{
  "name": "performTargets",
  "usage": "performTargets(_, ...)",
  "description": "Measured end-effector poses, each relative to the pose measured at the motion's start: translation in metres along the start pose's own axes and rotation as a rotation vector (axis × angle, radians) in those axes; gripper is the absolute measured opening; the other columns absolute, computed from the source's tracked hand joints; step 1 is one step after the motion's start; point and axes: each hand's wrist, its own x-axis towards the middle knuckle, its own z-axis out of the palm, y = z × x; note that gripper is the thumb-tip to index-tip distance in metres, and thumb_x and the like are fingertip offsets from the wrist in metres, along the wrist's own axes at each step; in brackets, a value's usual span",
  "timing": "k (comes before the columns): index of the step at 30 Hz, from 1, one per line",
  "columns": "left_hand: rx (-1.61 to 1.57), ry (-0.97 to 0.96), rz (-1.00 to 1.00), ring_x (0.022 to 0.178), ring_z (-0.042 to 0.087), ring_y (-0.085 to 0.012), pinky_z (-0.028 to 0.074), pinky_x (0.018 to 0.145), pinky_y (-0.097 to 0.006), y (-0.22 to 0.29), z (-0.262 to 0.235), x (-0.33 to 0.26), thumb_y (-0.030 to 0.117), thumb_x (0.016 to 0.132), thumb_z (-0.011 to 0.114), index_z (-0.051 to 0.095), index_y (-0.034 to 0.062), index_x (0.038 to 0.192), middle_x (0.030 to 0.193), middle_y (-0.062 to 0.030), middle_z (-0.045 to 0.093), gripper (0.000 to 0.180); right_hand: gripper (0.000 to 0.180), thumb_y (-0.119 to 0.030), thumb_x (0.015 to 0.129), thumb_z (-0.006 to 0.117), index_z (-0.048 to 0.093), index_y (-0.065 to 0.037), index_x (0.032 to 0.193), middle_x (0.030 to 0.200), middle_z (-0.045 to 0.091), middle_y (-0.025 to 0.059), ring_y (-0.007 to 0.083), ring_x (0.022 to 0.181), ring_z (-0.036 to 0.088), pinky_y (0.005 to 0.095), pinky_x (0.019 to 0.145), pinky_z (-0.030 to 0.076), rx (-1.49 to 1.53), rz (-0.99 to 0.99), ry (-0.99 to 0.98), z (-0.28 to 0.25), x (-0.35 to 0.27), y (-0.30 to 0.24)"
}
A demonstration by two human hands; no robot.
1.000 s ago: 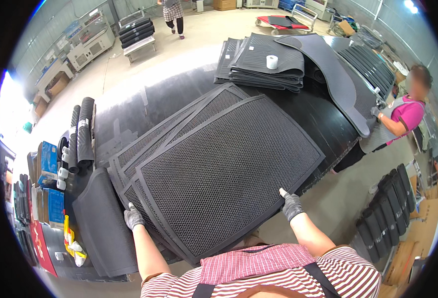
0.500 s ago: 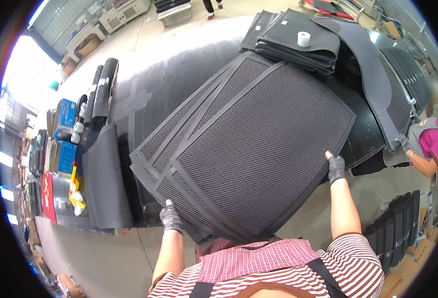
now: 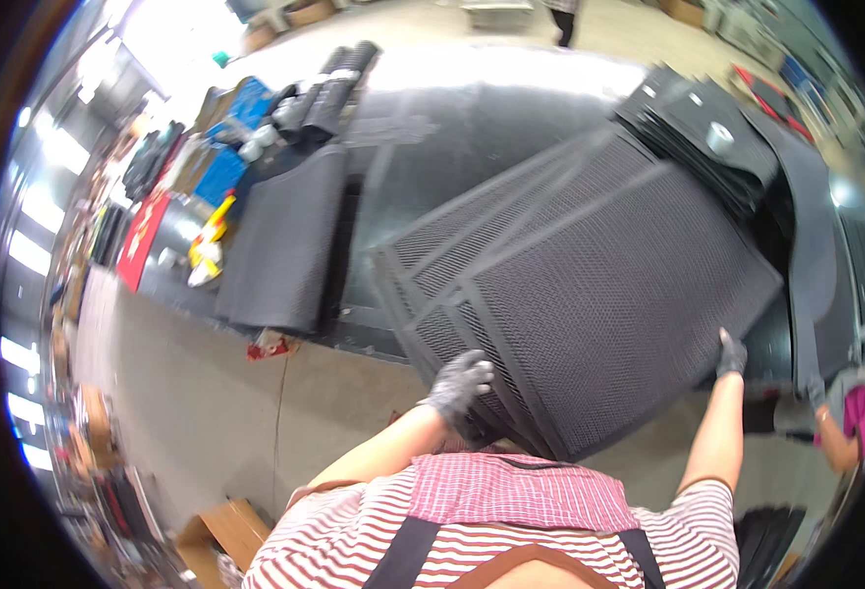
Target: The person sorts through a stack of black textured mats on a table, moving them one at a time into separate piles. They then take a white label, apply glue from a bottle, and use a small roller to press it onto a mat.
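Fanned stack of black honeycomb mats (image 3: 619, 294) overhanging the near edge of the black table (image 3: 486, 118), a gloved hand at either side.
Mats lie askew on one another, flat borders showing, near corner close to the person's checked apron (image 3: 521, 491). Right hand (image 3: 732, 355) grips the top mat's right edge — thumb above, other fingers mostly hidden. Left hand (image 3: 460, 381) at the near-left edges, back upward, fingers bent; cannot tell whether they grip. Far right: pile of ridged mats (image 3: 683, 118), white roll (image 3: 719, 137) on top; beside it a long grey mat (image 3: 810, 255), co-worker's gloved hand (image 3: 815, 393) near its end. Left, apart from the stack: curved dark mat (image 3: 290, 240), blue boxes (image 3: 219, 177) beyond.
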Motion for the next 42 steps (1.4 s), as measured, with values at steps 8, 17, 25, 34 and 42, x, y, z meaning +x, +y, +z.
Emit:
performTargets(8, -0.034, 0.219, -0.119, 0.057, 0.052, -0.0096, 0.048, 0.047, -0.024, 0.002, 0.039, 0.065, 0.015, 0.085, 0.066, 0.053, 0.0056, 0.103, 0.077, -0.0003, 0.055, 0.024, 0.054, -0.024, 0.082, 0.068, 0.052, 0.009, 0.121, 0.120, 0.056, 0.0222, 0.0365, 0.103, 0.057, 0.0512, 0.094, 0.044, 0.207, 0.477, 0.275, 0.001, 0.009, 0.021)
performTargets(17, 1.018, 0.209, 0.439, 0.073, 0.063, -0.0166, 0.052, 0.068, -0.033, 0.058, -0.047, 0.170, 0.014, 0.081, 0.065, 0.066, 0.0087, 0.088, 0.085, -0.0036, 0.066, 0.009, 0.049, -0.024, 0.087, 0.056, 0.050, 0.005, 0.126, 0.127, 0.054, 0.0184, 0.0346, 0.116, 0.051, 0.0488, 0.104, 0.037, 0.654, 0.535, 0.012, 0.096, -0.099, -0.006)
performTargets(25, 0.318, 0.019, -0.024, 0.082, 0.066, -0.0227, 0.054, 0.075, -0.037, 0.100, -0.175, 0.142, 0.020, 0.081, 0.071, 0.058, -0.0020, 0.112, 0.097, -0.0104, 0.067, 0.040, 0.048, -0.035, 0.084, 0.066, 0.055, -0.010, 0.123, 0.120, 0.059, 0.0111, 0.0299, 0.108, 0.056, 0.0488, 0.084, 0.051, 0.906, 0.695, 0.296, 0.140, -0.263, 0.013)
performTargets(34, -0.592, -0.351, 0.019, 0.093, 0.063, -0.0241, 0.055, 0.084, -0.041, 0.054, -0.177, 0.121, 0.002, 0.082, 0.062, 0.048, 0.0075, 0.129, 0.108, -0.0104, 0.063, 0.049, 0.058, -0.031, 0.083, 0.065, 0.047, 0.000, 0.129, 0.122, 0.055, 0.0148, 0.0277, 0.105, 0.056, 0.0446, 0.092, 0.046, 0.647, 0.087, 0.174, 0.070, -0.199, -0.081)
performTargets(42, -0.357, -0.318, 0.050, 0.103, 0.060, -0.0251, 0.051, 0.089, -0.039, 0.093, -0.159, 0.110, 0.005, 0.085, 0.057, 0.048, 0.0054, 0.129, 0.116, -0.0083, 0.060, 0.045, 0.036, 0.002, 0.083, 0.059, 0.059, -0.003, 0.118, 0.118, 0.060, 0.0129, 0.0264, 0.109, 0.058, 0.0365, 0.096, 0.046, -0.313, -0.949, -0.421, 0.201, -0.340, -0.213)
